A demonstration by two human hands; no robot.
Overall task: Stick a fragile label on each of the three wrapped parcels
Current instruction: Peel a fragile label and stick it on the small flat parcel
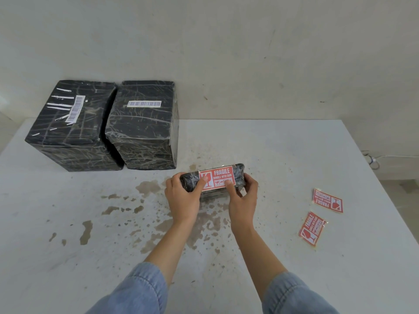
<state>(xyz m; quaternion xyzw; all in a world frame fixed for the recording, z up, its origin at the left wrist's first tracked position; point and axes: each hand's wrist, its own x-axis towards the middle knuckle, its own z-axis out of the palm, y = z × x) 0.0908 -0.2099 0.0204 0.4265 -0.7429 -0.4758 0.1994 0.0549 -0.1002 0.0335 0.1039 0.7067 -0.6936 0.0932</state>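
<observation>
Your fingers (230, 185) press flat on a red fragile label (216, 178) that lies on the top face of a small black wrapped parcel (235, 175). Your left hand (183, 198) clasps the parcel's left end, thumb laid over the label's left edge; your right hand (243, 200) clasps the right end, with a finger pushing down on the label's lower right corner. The parcel sits on a white table (294, 155), near its middle, over a patch of brown stains (145, 189).

To your right, well apart from the parcel, two more fragile labels (327, 200) lie loose on the table, one beyond the other, both turned at an angle. At the far left stand two larger black wrapped parcels (140, 132), side by side and touching, each with a white barcode sticker (144, 104) on top. Blue denim sleeves (140, 291) cover both your forearms.
</observation>
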